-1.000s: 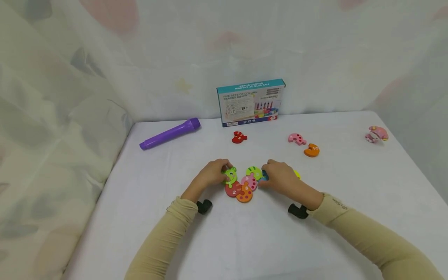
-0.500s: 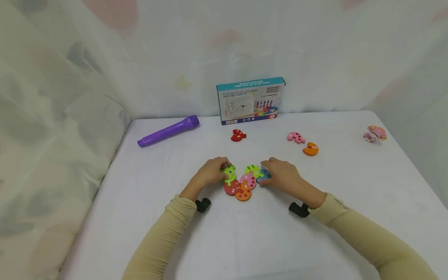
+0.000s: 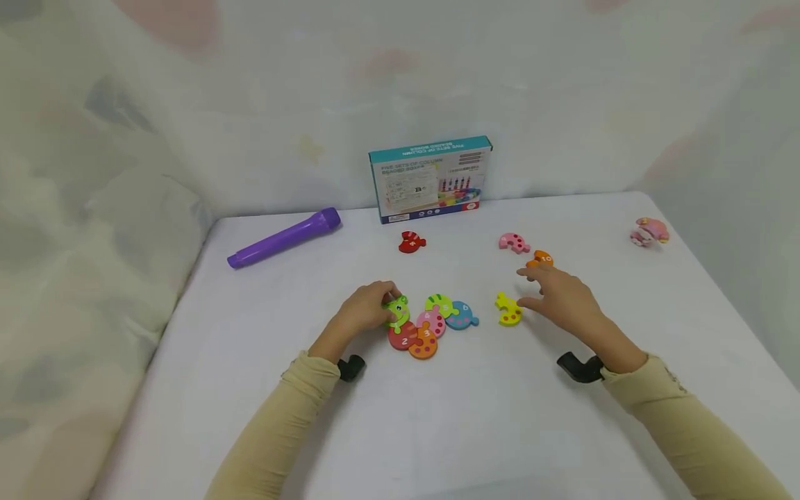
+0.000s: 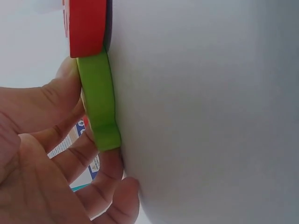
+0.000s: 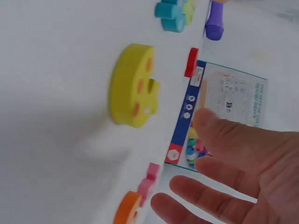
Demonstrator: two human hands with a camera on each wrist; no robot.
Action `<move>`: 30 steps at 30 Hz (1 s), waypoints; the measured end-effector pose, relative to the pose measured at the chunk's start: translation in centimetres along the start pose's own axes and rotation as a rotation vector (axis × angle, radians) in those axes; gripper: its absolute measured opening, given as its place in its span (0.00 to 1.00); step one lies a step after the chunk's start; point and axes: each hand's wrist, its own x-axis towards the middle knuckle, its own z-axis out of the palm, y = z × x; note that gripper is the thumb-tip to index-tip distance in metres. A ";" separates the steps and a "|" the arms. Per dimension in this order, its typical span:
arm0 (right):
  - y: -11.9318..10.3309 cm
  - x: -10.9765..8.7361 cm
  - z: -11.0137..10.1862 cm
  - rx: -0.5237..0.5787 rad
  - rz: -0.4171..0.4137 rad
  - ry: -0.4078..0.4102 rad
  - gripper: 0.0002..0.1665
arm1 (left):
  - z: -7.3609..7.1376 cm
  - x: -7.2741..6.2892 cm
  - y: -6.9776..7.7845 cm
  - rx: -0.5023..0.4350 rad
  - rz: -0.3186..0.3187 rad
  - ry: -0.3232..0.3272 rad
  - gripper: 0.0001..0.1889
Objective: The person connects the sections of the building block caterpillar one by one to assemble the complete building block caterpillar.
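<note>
The left grip [image 3: 367, 305] pinches, its thumb [image 4: 51, 100] opposite bent fingers [image 4: 77, 161]. The right grip [image 3: 567, 300] hovers, digits [image 5: 210, 198] loosely parted. Both forearms [image 3: 281, 420] reach forward.

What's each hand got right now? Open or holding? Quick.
Left hand: closed, holding the green caterpillar head.
Right hand: open, holding nothing, near the yellow piece but not touching it.

Green smiling head piece [image 3: 398, 312], part-hidden, apparently joined to red piece 2 [image 3: 399, 338]; notched yellow dotted piece [image 3: 512, 317] flat, apart.
</note>
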 end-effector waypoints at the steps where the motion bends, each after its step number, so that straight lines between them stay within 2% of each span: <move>1: 0.2 0.0 0.2 0.004 -0.007 -0.005 0.34 | 0.0 -0.1 -0.1 0.003 -0.003 0.003 0.18; 4: 0.5 0.0 1.2 0.008 -0.057 -0.026 0.35 | -0.1 -0.2 -0.2 0.002 0.002 0.011 0.18; 8: 0.7 0.4 2.6 -0.024 -0.182 -0.081 0.37 | -0.2 -0.1 -0.3 -0.006 0.013 0.010 0.18; 13: 0.9 0.7 3.5 -0.094 -0.287 -0.123 0.34 | -0.2 -0.1 -0.1 -0.012 0.018 0.013 0.18; 17: 0.8 0.7 3.7 -0.079 -0.297 -0.128 0.30 | -0.2 -0.1 0.0 -0.007 0.018 0.002 0.18; 24: -0.5 0.8 4.1 0.086 -0.251 -0.175 0.30 | -0.2 -0.1 0.1 -0.001 0.007 -0.013 0.17; 30: -1.9 0.8 4.4 0.143 -0.303 -0.180 0.32 | 0.0 0.1 0.0 -0.008 0.013 -0.012 0.17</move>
